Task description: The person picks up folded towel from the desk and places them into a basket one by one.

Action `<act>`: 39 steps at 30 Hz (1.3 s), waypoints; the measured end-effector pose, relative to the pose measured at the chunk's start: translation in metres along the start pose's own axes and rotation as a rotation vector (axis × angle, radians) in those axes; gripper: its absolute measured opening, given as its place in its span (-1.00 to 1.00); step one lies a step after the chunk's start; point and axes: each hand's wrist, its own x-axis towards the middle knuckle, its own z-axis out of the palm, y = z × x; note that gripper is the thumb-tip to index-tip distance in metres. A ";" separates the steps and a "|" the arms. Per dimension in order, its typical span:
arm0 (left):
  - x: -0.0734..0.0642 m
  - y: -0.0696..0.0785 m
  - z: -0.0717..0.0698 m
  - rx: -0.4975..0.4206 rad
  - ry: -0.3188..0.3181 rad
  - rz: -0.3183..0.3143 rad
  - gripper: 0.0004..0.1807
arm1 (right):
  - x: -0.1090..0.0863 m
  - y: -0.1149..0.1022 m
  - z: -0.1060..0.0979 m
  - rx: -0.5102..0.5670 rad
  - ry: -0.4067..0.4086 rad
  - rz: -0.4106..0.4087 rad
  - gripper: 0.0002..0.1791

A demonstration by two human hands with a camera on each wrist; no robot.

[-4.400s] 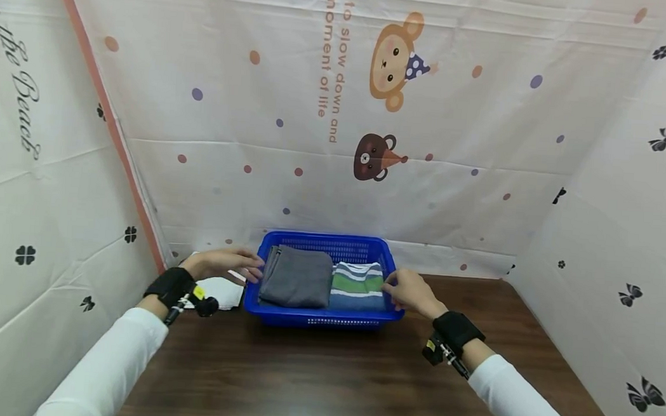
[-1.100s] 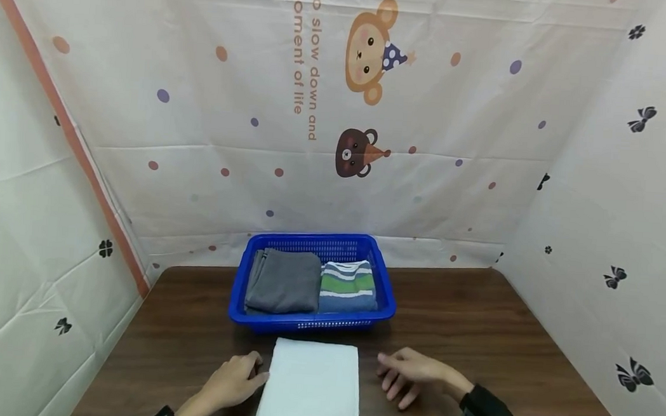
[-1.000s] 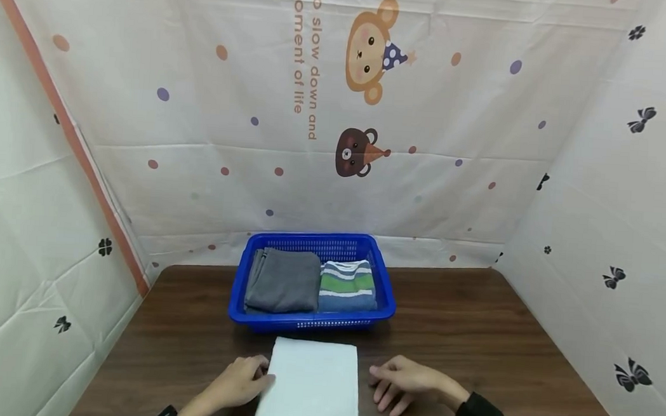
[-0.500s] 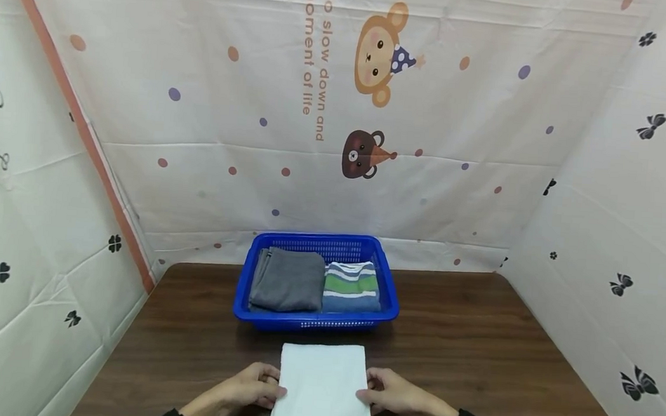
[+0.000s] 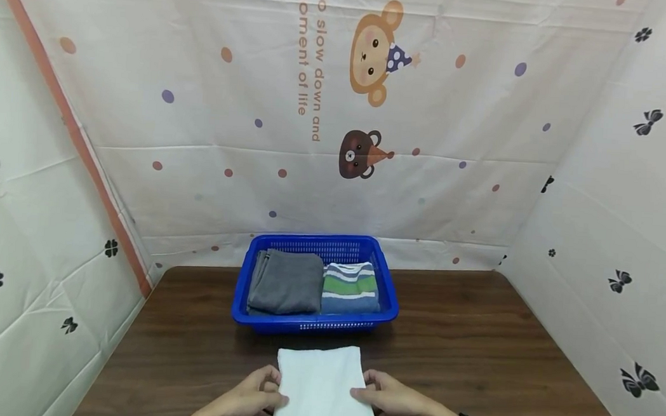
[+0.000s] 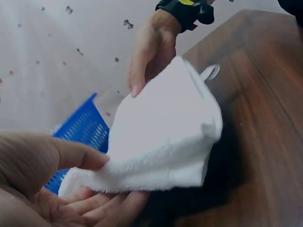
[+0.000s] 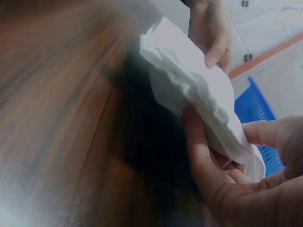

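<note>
A folded white towel point(image 5: 322, 385) is held between both hands in front of the basket, at the bottom of the head view. My left hand point(image 5: 251, 395) pinches its left edge, thumb on top and fingers beneath. On the opposite edge my right hand point(image 5: 396, 399) grips it the same way. Both wrist views show the towel point(image 6: 161, 118) lifted over the tabletop, its dark shadow below; a small hanging loop point(image 6: 210, 72) sticks out from one corner. Layered folds show along the towel's side point(image 7: 199, 90) in the right wrist view.
Behind the towel stands a blue plastic basket point(image 5: 314, 324). Inside lie a folded grey cloth point(image 5: 287, 283) on the left and a folded striped cloth point(image 5: 351, 287) on the right. Printed white sheeting point(image 5: 208, 194) hangs around the back and sides of the brown wooden table point(image 5: 473, 344).
The hands have left the basket; the white towel came from its left side to the front. The right hand then moved in to the towel's right edge, and both hands raised it.
</note>
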 end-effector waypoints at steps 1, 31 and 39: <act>-0.003 0.005 -0.001 -0.002 -0.019 0.012 -0.73 | -0.003 -0.004 0.001 0.006 -0.013 -0.007 -0.70; 0.129 0.145 -0.127 0.235 0.337 -0.080 -0.79 | 0.137 -0.161 -0.084 -0.049 0.360 0.075 -0.46; 0.132 0.138 -0.120 0.505 0.405 -0.207 -0.75 | 0.134 -0.154 -0.073 -0.182 0.339 0.064 -0.70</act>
